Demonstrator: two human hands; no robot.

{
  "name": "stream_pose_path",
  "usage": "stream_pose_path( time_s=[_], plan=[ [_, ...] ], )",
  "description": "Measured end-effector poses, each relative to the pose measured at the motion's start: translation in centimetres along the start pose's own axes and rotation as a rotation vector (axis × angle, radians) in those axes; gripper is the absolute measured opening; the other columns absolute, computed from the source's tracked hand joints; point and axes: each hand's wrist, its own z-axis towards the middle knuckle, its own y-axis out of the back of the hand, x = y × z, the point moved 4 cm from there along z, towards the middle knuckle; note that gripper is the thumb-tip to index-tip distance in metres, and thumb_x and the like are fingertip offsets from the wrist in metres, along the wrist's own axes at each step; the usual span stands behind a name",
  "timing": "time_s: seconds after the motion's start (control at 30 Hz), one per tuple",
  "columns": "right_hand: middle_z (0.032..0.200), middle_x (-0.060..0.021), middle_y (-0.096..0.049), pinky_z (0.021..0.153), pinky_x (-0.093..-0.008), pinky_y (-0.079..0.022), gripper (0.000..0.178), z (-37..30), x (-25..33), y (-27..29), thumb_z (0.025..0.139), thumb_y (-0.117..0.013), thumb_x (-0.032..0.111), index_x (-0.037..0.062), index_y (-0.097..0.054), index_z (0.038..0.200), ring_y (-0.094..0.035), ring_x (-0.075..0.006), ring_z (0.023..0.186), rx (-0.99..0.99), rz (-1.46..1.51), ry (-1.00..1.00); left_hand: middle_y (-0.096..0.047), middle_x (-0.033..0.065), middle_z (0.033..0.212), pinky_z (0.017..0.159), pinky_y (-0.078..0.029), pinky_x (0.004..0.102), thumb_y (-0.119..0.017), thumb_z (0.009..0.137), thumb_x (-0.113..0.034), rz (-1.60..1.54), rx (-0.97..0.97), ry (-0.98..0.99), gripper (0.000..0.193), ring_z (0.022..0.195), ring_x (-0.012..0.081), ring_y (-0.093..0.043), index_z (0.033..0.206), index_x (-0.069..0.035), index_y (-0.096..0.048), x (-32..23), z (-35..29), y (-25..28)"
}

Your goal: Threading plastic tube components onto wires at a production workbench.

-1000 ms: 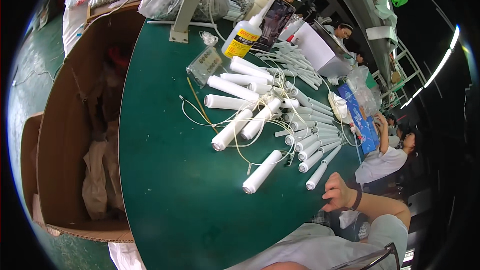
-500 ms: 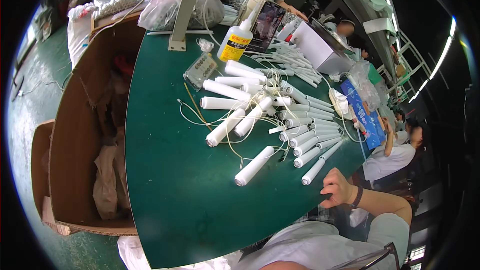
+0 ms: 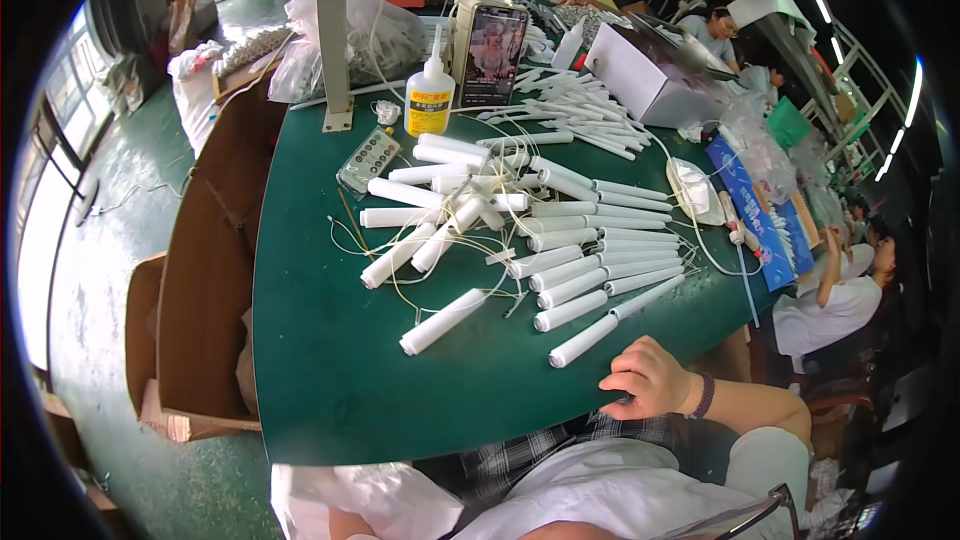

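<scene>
My right hand (image 3: 645, 378) rests at the near edge of the green table (image 3: 340, 380), its fingers curled in and nothing visible in them. Nearest to it lies a long white tube (image 3: 582, 342) with a thinner white stick at its far end. Beyond are several more such tubes in a row (image 3: 568, 286). A pile of thick white tubes (image 3: 405, 192) tangled with thin pale wires (image 3: 395, 285) lies to the left, and one tube (image 3: 442, 322) sits apart in front. My left hand is out of view; only part of the left arm (image 3: 350, 525) shows at the lower edge.
A glue bottle (image 3: 429, 105), a propped phone (image 3: 494, 55) and a bagged remote control (image 3: 368, 158) stand or lie behind the pile. White sticks (image 3: 585, 105) and a white box (image 3: 640, 75) are farther back. A cardboard box (image 3: 205, 310) stands left. Other people work beyond.
My view has turned and the scene has shifted. My right hand stays at the table edge, its fingers still curled. Part of my left arm now shows at the lower edge.
</scene>
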Motion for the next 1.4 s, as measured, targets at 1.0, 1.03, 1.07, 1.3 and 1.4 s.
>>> stream_pose_path(
  time_s=[1.0, 1.03, 1.07, 1.3, 1.4],
  plan=[
    [0.135, -0.015, -0.037, 0.098, -0.0372, -0.038, 0.093, -2.5, -1.3, 2.5, 0.073, -0.076, 0.044, 0.0011, -0.026, 0.139, -0.043, -0.0271, 0.121, -0.204, 1.029, 0.128, -0.064, 0.0136, 0.089, 0.064, -0.053, 0.0347, -0.08, 0.057, -0.002, 0.488, 0.852, -0.431, 0.066, 0.074, 0.023, -0.065, 0.114, 0.0, -0.046, -30.8, -38.5, -46.3],
    [0.138, -0.0148, -0.035, 0.102, -0.0391, -0.035, 0.102, -2.3, -1.5, 3.3, 0.07, -0.077, 0.047, 0.0009, -0.021, 0.141, -0.037, -0.027, 0.128, -0.275, 1.153, 0.11, -0.064, 0.0123, 0.091, 0.07, -0.053, 0.0349, -0.08, 0.059, -0.004, 0.479, 0.894, -0.52, 0.063, 0.078, 0.0215, -0.064, 0.113, 0.0, -0.048, -29.7, -38.5, -50.2],
    [0.14, -0.0144, -0.034, 0.102, -0.0387, -0.035, 0.1, -2.3, -1.8, 4.7, 0.069, -0.079, 0.043, 0.0016, -0.024, 0.14, -0.037, -0.0257, 0.127, -0.311, 1.188, 0.083, -0.064, 0.0109, 0.094, 0.072, -0.052, 0.0344, -0.081, 0.061, -0.006, 0.596, 0.898, -0.784, 0.064, 0.081, 0.0215, -0.064, 0.115, 0.0, -0.047, -28.6, -38.6, -53.3],
    [0.126, -0.0114, -0.045, 0.096, -0.034, -0.041, 0.09, -3.3, -6.3, 4.5, 0.065, -0.084, 0.035, 0.0036, -0.034, 0.134, -0.048, -0.0219, 0.114, -0.239, 1.049, -0.104, -0.056, 0.0081, 0.112, 0.082, -0.05, 0.0308, -0.079, 0.07, -0.012, 0.116, 0.939, -0.654, 0.061, 0.099, 0.0176, -0.058, 0.12, -0.003, -0.045, -18.6, -33.2, -58.6],
    [0.129, -0.0117, -0.043, 0.095, -0.0337, -0.041, 0.089, -3.9, -6.7, 3.4, 0.067, -0.082, 0.036, 0.0044, -0.034, 0.134, -0.05, -0.0224, 0.113, -0.223, 1.19, -0.128, -0.056, 0.0072, 0.11, 0.082, -0.05, 0.0297, -0.079, 0.069, -0.01, 0.49, 0.856, -1.054, 0.064, 0.098, 0.0169, -0.058, 0.121, -0.003, -0.044, -19.1, -34.0, -59.9]
  ],
)
